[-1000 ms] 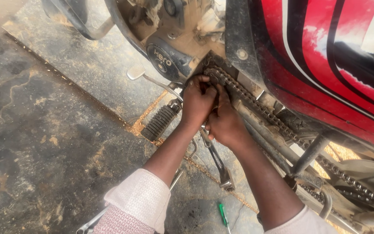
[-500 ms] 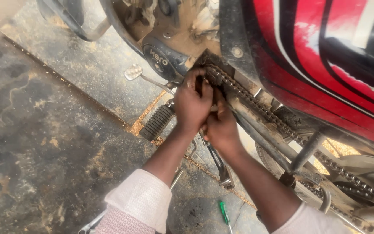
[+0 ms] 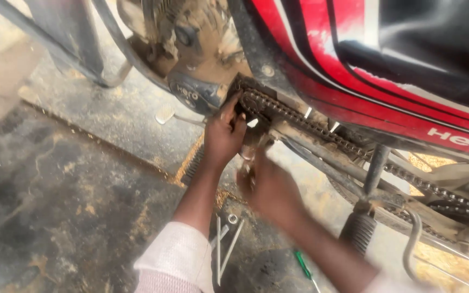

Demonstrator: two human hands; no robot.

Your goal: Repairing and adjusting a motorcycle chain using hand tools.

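Observation:
A red and black motorcycle stands over me, its dirty drive chain running back from the front sprocket. My left hand presses on the chain at the sprocket, fingers curled against it. Just below and apart from the chain is my right hand, blurred by motion; whether it holds anything small I cannot tell. Both wrists wear white sleeves.
A green-handled screwdriver and metal tools lie on the stained concrete floor below my arms. The gear lever, a rubber footpeg and the stand leg stick out near my hands.
My right hand has dropped away from the sprocket, down and to the right. The left hand stays on the chain. The camera has moved closer and shifted.

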